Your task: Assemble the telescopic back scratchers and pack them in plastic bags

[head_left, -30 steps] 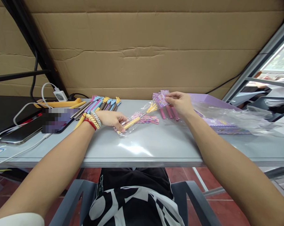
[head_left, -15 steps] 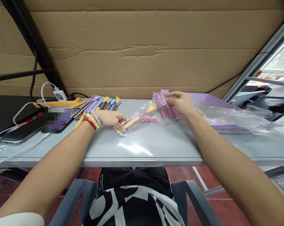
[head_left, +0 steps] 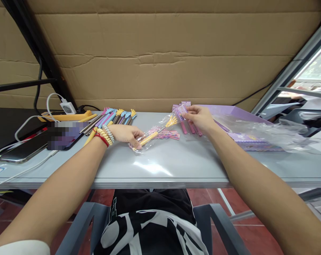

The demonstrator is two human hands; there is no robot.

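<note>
Beneath the fingers of my left hand [head_left: 124, 135] lies the handle end of a clear plastic bag, pinched at the table's surface. Inside the bag is a yellow back scratcher [head_left: 150, 136] with a hand-shaped head, slanting up to the right. My right hand [head_left: 200, 117] pinches the purple printed header [head_left: 180, 112] at the bag's far end. Behind and below that header are several packed back scratchers with pink handles [head_left: 191, 127], partly covered. Small pink printed cards [head_left: 171, 134] lie under and beside the bag. Left of it, loose back scratchers [head_left: 119, 115] in several colours lie in a row.
A purple tray [head_left: 234, 111] stands at the right, with clear plastic bags [head_left: 272, 132] heaped over it. Phones [head_left: 23, 147], white cables and a charger [head_left: 67, 106] occupy the left. A cardboard wall [head_left: 160, 56] closes off the back of the grey table [head_left: 160, 163].
My right hand has shifted slightly left along with the header, its fingers still pinching. My left hand and the yellow back scratcher stay in place.
</note>
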